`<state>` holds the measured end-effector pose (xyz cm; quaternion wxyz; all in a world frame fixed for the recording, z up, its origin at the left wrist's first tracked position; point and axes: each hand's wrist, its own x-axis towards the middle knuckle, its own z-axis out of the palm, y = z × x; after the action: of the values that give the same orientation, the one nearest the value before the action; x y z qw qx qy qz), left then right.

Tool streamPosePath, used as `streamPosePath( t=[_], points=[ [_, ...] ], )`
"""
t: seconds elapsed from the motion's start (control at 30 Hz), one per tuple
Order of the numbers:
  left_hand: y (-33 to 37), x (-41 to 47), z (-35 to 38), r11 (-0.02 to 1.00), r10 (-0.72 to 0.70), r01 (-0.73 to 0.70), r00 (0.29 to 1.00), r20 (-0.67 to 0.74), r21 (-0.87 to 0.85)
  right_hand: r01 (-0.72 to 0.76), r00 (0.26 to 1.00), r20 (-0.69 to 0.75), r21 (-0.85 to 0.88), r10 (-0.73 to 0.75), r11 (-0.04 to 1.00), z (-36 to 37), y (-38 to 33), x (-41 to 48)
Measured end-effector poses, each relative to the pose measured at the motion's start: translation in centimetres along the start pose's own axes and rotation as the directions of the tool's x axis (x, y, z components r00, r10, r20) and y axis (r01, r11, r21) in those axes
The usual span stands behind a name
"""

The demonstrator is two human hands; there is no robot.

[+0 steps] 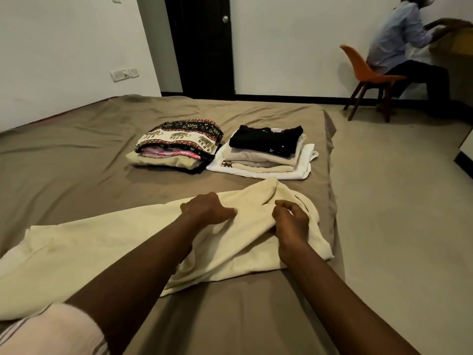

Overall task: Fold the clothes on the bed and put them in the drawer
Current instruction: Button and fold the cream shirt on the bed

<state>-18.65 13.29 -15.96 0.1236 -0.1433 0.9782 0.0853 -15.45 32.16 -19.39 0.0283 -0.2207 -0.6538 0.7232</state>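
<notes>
The left hand (pixel 208 208) lies on a cream garment (pixel 102 242), back of the hand up, fingers bent with their tips down on the cloth and the thumb stretched out to the right. Whether its grip has gathered any fabric cannot be told. Just to its right, apart from it, the right hand (pixel 291 221) sits on the same garment with its fingers loosely curled and thumb close to forefinger. Whether that grip pinches cloth also cannot be told.

The cream garment lies unfolded across the near part of the bed (pixel 76 149), rumpled at its right end near the bed's edge. A pale pink sleeve (pixel 64 326) shows at the lower left.

Beyond the hands, two folded piles sit side by side on the bed's wrinkled grey-brown sheet. The left pile (pixel 179 139) has an elephant-print cloth on top, over something pink and a cream piece. The right pile (pixel 266 155) has a black garment on top of beige and white ones.

A pale floor (pixel 396 201) runs to the right of the bed. The walls are white, with a switch plate (pixel 124 73) on the left wall. A dark door (pixel 202 47) with a round knob stands behind the bed. In the far right corner, a second person (pixel 399 42) sits on an orange chair (pixel 368 73), facing away.
</notes>
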Motion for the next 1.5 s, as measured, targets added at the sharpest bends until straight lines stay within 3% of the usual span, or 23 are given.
streamPosePath(
  t=[0.07,0.13,0.2,0.3,0.33,0.37,0.43,0.47,0.6,0.73,0.83,0.93,1.13,1.2,1.27,1.3,1.37,1.43,1.5],
  points=[
    [-0.6,2.0,0.1,0.996,0.001,0.008,0.995,0.1,-0.084,-0.059,0.998,-0.015,0.082,0.061,0.995,-0.5,-0.1,0.0],
    [-1.4,2.9,-0.3,0.936,-0.017,0.082,0.982,0.189,-0.341,-0.114,0.993,-0.012,0.164,0.118,0.98,-1.3,0.3,0.5],
    [-2.4,3.2,-0.8,0.769,-0.045,0.203,0.963,0.266,-0.606,-0.085,0.995,-0.033,0.219,0.095,0.972,-1.7,0.8,0.6],
    [-3.5,3.3,-1.6,0.403,-0.002,0.27,0.956,0.295,-0.874,-0.04,0.997,-0.051,0.221,0.053,0.974,-2.1,1.3,0.5],
    [-3.7,3.3,-1.7,0.373,0.002,0.269,0.957,0.291,-0.888,-0.052,0.998,-0.033,0.229,0.061,0.972,-2.1,1.5,0.5],
    [-3.6,3.0,-1.7,0.436,0.014,0.259,0.956,0.294,-0.862,-0.068,0.997,-0.014,0.24,0.073,0.968,-2.1,1.5,0.6],
    [-2.9,2.2,-1.5,0.681,0.048,0.211,0.943,0.331,-0.702,-0.088,0.996,0.015,0.258,0.087,0.962,-1.9,1.6,0.6],
    [-2.4,2.2,-1.2,0.737,0.07,0.172,0.942,0.327,-0.653,-0.085,0.996,0.024,0.264,0.082,0.961,-1.8,1.6,0.6],
    [-1.1,2.8,-0.1,0.744,0.069,0.079,0.979,0.194,-0.663,-0.067,0.998,0.004,0.288,0.069,0.955,-1.0,1.8,0.3],
    [-0.6,3.3,-0.1,0.828,0.062,0.106,0.959,0.278,-0.55,-0.124,0.992,0.03,0.319,0.12,0.94,-1.0,1.5,0.4],
    [-0.6,3.9,0.5,0.905,0.076,0.049,0.959,0.274,-0.422,-0.162,0.987,0.058,0.376,0.152,0.912,-1.4,1.0,0.2],
    [-1.1,4.3,1.0,0.883,0.091,0.048,0.958,0.271,-0.468,-0.133,0.989,0.003,0.415,0.145,0.9,-1.6,0.8,0.1],
    [-3.2,4.4,0.1,0.706,0.103,0.123,0.956,0.273,-0.697,-0.068,0.986,-0.115,0.403,0.124,0.912,-1.5,0.9,0.0],
    [-3.7,5.0,0.7,0.605,0.13,0.099,0.967,0.221,-0.79,-0.066,0.983,-0.133,0.376,0.125,0.924,-1.4,0.9,-0.2],
    [-3.1,5.1,1.4,0.609,0.12,-0.031,0.991,0.054,-0.792,-0.063,0.983,-0.141,0.335,0.116,0.94,-1.5,0.7,-0.5],
    [-2.7,5.0,1.8,0.671,0.111,-0.11,0.993,-0.047,-0.733,-0.038,0.984,-0.159,0.264,0.082,0.964,-1.4,0.6,-0.7],
    [-2.3,4.1,2.2,0.793,0.112,-0.205,0.975,-0.193,-0.574,0.078,0.97,-0.221,-0.095,-0.097,0.992,-1.1,0.6,-1.4],
    [-3.1,2.2,1.2,0.858,0.123,-0.214,0.968,-0.217,-0.467,0.244,0.896,-0.232,-0.459,-0.38,0.855,-0.6,0.7,-2.5],
    [-4.9,0.3,-0.1,0.924,0.17,-0.224,0.967,-0.189,-0.312,0.537,0.711,-0.099,-0.565,-0.697,0.627,-0.1,0.5,-3.3]
  ],
)
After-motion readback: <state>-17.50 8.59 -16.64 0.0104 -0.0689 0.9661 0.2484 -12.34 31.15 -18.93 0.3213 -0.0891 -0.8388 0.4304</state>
